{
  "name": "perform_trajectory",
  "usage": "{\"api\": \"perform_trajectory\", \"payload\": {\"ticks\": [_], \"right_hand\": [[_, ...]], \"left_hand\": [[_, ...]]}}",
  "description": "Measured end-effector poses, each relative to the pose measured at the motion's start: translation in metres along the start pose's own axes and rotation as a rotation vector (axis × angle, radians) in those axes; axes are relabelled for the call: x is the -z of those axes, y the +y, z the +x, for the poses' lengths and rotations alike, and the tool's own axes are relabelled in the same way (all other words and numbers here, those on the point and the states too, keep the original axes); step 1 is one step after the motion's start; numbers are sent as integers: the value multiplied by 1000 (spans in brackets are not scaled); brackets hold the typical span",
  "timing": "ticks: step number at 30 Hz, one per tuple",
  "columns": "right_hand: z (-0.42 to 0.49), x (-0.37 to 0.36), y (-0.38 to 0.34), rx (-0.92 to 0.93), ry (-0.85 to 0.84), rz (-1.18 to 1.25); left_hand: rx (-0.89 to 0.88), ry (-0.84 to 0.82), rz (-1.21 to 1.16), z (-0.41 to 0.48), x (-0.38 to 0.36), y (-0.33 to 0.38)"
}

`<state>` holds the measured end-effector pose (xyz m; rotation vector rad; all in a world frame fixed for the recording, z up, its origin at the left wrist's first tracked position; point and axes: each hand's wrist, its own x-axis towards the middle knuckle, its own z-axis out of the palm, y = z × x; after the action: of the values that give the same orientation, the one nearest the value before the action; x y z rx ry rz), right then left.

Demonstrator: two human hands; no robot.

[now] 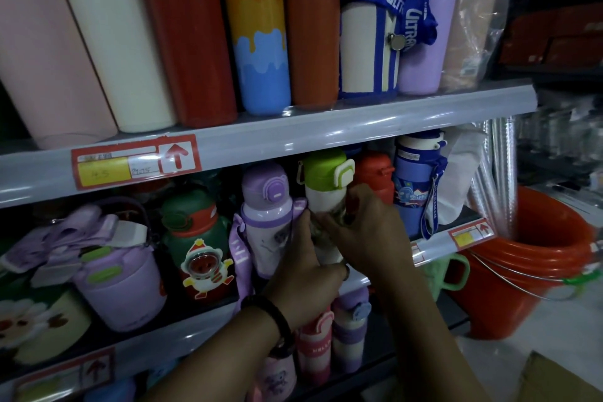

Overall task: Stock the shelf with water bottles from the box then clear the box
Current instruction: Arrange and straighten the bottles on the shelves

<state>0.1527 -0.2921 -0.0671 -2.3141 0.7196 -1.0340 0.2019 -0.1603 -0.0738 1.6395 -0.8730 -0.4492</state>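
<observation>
A white water bottle with a green lid [326, 184] stands upright on the middle shelf [359, 281], between a purple-lidded bottle [267, 206] and a red one [375, 173]. My left hand [303, 268] grips its lower body from the left. My right hand [365, 232] holds it from the right, fingers curled round its middle. A corner of the cardboard box [554, 378] shows at the bottom right.
Tall flasks fill the upper shelf [293, 137]. A green bottle with a cartoon figure [195, 238] and purple jugs stand at the left. More bottles sit on the shelf below. Stacked orange buckets [522, 271] stand on the floor at right.
</observation>
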Motion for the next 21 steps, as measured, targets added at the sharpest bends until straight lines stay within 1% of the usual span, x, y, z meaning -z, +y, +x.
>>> {"api": "perform_trajectory", "payload": {"ticks": [4, 8, 12, 17, 21], "right_hand": [[-7, -5, -3, -22, 13, 13], [-6, -2, -2, -34, 9, -50], [-8, -6, -3, -59, -15, 36], [-12, -13, 0, -43, -6, -4], [-11, -13, 0, -68, 7, -19]], "left_hand": [[30, 23, -4, 0, -2, -2], [40, 30, 5, -1, -4, -2], [48, -7, 35, -1, -4, 0], [120, 18, 42, 0, -2, -3], [111, 10, 48, 0, -4, -4]]}}
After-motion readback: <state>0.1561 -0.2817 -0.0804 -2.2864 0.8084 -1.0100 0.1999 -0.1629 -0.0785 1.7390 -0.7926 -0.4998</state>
